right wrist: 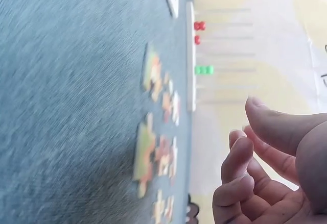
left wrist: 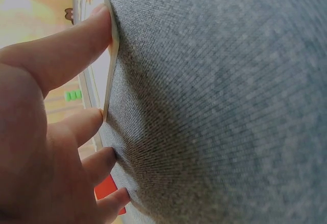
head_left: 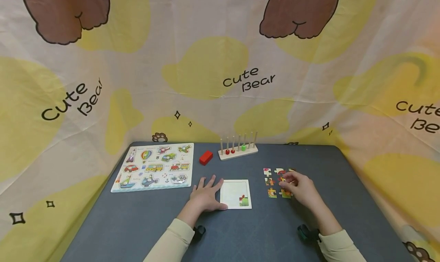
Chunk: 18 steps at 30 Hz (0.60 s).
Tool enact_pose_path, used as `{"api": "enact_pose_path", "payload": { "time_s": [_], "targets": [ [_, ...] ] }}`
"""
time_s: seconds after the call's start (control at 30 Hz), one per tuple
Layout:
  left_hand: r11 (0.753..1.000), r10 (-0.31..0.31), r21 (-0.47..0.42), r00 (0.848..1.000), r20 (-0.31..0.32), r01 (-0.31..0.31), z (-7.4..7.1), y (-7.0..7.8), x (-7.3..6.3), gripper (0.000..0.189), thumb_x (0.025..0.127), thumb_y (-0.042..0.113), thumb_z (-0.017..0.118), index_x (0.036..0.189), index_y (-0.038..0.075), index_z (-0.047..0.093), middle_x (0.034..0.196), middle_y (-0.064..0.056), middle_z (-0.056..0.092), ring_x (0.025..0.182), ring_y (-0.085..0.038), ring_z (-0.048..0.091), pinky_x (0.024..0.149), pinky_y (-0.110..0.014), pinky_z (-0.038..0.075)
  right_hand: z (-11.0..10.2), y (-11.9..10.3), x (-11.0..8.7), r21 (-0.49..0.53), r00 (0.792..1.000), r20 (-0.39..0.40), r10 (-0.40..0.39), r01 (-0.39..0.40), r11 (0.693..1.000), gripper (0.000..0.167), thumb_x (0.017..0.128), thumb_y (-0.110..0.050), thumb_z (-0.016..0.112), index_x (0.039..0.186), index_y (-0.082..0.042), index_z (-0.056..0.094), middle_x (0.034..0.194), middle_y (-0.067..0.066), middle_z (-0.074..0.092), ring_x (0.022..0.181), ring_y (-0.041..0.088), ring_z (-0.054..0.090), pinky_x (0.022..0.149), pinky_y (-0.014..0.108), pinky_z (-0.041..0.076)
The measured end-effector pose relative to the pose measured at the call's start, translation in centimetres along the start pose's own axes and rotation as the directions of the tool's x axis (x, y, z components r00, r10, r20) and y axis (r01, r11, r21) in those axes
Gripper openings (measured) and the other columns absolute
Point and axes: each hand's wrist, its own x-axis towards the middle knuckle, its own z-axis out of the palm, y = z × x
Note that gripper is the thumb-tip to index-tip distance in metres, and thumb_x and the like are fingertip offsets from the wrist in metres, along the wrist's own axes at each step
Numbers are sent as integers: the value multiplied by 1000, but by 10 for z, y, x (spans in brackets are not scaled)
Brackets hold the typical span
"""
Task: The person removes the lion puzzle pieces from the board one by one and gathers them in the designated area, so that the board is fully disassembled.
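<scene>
A square white puzzle tray [head_left: 229, 195] lies in front of me, with one green and red jigsaw piece [head_left: 244, 201] in its lower right corner. My left hand [head_left: 205, 198] is spread at the tray's left side; in the left wrist view its thumb [left wrist: 76, 48] and one finger touch the tray's edge. To the right, several loose jigsaw pieces [head_left: 272, 193] lie in rows on the table. Over the right part of these rows hovers my right hand [head_left: 303, 190], partly hiding them. The right wrist view shows its fingers [right wrist: 237, 157] loosely bent, with nothing between them and the thumb.
A vehicle picture board [head_left: 154, 169] lies at the left of the dark table [head_left: 144, 223]. Behind the tray are a red block [head_left: 206, 157] and a wooden peg stand [head_left: 245, 151] with red and green beads. A printed cloth [head_left: 206, 113] hangs behind the table.
</scene>
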Motion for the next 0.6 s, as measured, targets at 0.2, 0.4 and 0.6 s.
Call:
{"api": "enact_pose_path", "payload": {
  "time_s": [0.2, 0.4, 0.6],
  "targets": [
    [1000, -2, 0, 1000, 5, 2, 1, 1, 0, 96, 77, 59, 79, 158, 30, 35, 169, -5, 23, 154, -43, 10, 119, -69, 14, 3, -12, -2, 38, 1000, 6, -25, 25, 999, 34, 91, -23, 76, 118, -3, 68, 95, 5, 70, 78, 16, 62, 60, 27, 51],
    [1000, -2, 4, 1000, 4, 1, 1, 1, 0, 96, 77, 58, 79, 158, 30, 36, 168, -5, 23, 154, -44, 11, 119, -69, 14, 9, -21, -1, 41, 999, 2, -38, 38, 998, 32, 90, -23, 77, 113, -3, 69, 91, 4, 70, 75, 15, 60, 59, 26, 50],
    [1000, -5, 2, 1000, 2, 5, 0, 0, 1, 96, 77, 57, 80, 158, 30, 36, 168, -6, 23, 154, -44, 11, 119, -69, 14, 19, -33, 2, 81, 998, -4, -61, 62, 995, 31, 89, -20, 79, 112, -2, 69, 91, 4, 70, 75, 15, 60, 59, 26, 50]
  ]
}}
